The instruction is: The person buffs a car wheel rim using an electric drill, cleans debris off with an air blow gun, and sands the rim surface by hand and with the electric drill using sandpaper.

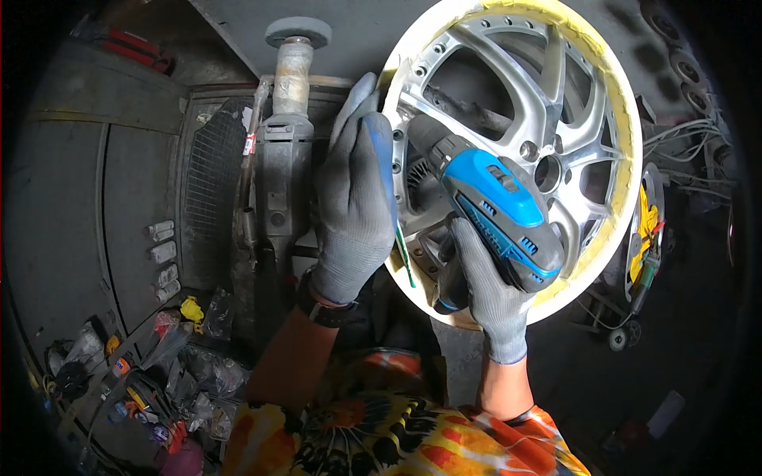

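A silver alloy wheel (548,95) with several spokes is tilted up in front of me, yellow masking tape (623,87) around its lip. My right hand (484,285), in a grey glove, is closed around the handle of a blue and black cordless drill (496,186). The drill's chuck points up and left, close to the wheel's left inner edge; its tip is hard to make out. My left hand (353,190), gloved in grey and blue, holds the wheel's left edge, fingers along its outside. A thin green strip (406,258) hangs below that palm.
A grey machine (282,182) with a round disc (298,32) on top stands left of my left hand. Bags and loose items (190,365) pile up at lower left. Cables (683,139) and a corded grinder-like tool (647,278) are at right.
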Motion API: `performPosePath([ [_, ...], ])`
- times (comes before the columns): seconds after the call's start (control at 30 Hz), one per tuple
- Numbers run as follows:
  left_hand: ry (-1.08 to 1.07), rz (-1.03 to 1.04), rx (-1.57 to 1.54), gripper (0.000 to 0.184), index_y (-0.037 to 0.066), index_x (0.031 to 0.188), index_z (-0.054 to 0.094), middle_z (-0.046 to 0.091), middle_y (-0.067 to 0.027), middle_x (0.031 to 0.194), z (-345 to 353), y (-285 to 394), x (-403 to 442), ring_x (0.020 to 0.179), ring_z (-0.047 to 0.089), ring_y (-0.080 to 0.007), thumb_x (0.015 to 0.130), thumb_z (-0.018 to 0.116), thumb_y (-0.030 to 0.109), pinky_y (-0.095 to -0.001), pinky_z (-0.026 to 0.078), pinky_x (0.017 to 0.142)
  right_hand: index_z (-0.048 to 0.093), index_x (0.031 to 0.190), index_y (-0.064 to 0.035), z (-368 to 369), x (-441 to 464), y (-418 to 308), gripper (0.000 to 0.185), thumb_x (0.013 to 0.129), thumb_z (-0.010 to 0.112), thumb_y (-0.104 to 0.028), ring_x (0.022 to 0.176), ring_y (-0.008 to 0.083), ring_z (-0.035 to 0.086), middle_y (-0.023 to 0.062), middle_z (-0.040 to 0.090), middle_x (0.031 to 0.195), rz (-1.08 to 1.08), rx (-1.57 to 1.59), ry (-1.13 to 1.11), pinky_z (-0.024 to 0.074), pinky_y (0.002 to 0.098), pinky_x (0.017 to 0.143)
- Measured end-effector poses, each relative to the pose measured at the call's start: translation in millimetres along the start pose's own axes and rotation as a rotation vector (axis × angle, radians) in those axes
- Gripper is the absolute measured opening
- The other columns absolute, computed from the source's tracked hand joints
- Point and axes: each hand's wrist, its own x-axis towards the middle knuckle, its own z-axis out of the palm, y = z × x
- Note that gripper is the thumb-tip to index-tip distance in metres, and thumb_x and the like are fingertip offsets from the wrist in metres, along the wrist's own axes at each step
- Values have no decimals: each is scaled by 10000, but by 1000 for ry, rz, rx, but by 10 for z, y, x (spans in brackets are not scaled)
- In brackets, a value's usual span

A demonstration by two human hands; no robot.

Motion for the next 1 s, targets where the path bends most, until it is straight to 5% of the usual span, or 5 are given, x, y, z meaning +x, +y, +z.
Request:
performPosePath([
  [0.57,12,28,70,394,-137,1409,494,567,-331,1419,21,-30,-122,1288,606,-471,1030,570,-63,-482,510,1115,751,1197,27,-4,32,-40,322,887,826,-19,968,176,767,123,790,1108,-33,-6,53,612,328,864],
  [0.63,-36,-82,176,545,-43,1477,536,660,-272,1219,-3,-4,-188,1093,652,-450,936,605,-39,-518,528,948,795,1142,-9,-30,73,-128,251,893,818,-29,958,183,770,127,792,1098,-2,26,33,612,326,853],
  [0.83,-31,32,379,508,-23,1452,555,660,-262,1255,-51,36,-149,1139,635,-471,954,621,47,-550,503,982,814,1158,-63,-105,44,11,295,866,812,-21,940,205,775,108,795,1098,-95,-166,-61,612,345,809],
  [0.93,43,46,333,538,-9,1480,531,651,-264,1280,16,4,-151,1163,632,-458,955,625,60,-547,500,997,811,1164,-61,-95,87,-126,273,892,803,-37,924,215,776,123,793,1088,193,106,-43,611,340,814],
  [1.0,63,72,300,552,-9,1490,521,645,-267,1296,40,-48,-127,1175,629,-458,954,629,64,-542,498,1011,810,1155,-55,-118,77,-79,257,898,803,-39,939,202,773,117,793,1103,60,4,-59,611,336,817],
])
